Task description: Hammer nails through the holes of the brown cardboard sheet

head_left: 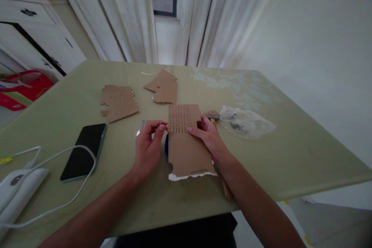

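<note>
A torn piece of brown cardboard with rows of small punched holes lies on the green table in front of me. My right hand presses on its right edge, thumb on the holed part. My left hand is at the cardboard's left edge, fingers pinched on a small thin metal piece; what it is I cannot tell. A blue object peeks out under the cardboard's left side.
Another holed cardboard piece and a plain cardboard scrap lie farther back. A clear plastic bag sits to the right, a black phone to the left, a white device with cable at far left.
</note>
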`<state>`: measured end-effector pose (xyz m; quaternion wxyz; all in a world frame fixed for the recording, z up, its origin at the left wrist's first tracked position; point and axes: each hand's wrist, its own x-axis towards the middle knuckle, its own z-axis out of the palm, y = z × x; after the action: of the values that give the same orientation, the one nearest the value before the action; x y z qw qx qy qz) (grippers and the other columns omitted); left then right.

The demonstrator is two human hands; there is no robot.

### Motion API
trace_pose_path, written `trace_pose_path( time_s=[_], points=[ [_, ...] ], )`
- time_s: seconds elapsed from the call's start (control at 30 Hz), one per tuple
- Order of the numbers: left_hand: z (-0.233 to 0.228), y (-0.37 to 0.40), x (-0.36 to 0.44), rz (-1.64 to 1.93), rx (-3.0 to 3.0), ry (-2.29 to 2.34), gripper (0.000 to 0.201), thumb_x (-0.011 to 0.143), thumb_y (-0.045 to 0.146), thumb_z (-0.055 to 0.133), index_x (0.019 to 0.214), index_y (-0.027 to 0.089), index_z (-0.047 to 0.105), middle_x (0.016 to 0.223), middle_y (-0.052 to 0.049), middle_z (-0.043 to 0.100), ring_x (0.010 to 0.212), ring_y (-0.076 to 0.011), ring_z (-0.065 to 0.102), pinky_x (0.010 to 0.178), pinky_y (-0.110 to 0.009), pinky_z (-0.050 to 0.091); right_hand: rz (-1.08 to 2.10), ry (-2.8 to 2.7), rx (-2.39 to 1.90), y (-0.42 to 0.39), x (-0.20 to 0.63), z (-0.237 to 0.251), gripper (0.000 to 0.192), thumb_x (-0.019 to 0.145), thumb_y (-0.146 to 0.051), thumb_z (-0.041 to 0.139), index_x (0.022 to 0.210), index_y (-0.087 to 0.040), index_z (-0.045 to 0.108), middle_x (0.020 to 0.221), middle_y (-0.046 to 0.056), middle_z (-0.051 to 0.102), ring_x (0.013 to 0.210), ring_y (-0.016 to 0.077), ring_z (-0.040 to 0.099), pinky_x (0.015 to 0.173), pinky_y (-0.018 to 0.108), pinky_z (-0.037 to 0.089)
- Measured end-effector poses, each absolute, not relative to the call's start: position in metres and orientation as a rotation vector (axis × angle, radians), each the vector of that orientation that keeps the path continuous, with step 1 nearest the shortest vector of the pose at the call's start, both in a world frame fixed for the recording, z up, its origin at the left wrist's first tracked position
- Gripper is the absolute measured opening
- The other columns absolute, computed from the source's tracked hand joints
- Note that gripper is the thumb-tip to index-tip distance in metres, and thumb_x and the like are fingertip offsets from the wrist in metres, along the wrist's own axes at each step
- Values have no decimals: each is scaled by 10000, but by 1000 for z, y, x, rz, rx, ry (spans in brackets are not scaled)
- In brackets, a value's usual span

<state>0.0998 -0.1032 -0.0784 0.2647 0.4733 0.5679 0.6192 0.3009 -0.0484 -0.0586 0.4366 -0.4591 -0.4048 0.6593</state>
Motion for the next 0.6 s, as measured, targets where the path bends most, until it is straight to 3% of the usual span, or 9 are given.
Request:
trace_pose_path(
  time_s=[0.6],
  points=[
    [-81, -106, 101, 1627, 1297, 1467, 215, 1066, 438, 669, 1071, 252, 775, 941, -21, 774, 875, -192, 723, 811, -327, 591, 1669, -938, -1088, -50, 299, -61, 629, 661, -349, 994, 1196, -293, 668, 1172, 51, 852, 1090, 325, 817, 943, 477, 664]
  ],
)
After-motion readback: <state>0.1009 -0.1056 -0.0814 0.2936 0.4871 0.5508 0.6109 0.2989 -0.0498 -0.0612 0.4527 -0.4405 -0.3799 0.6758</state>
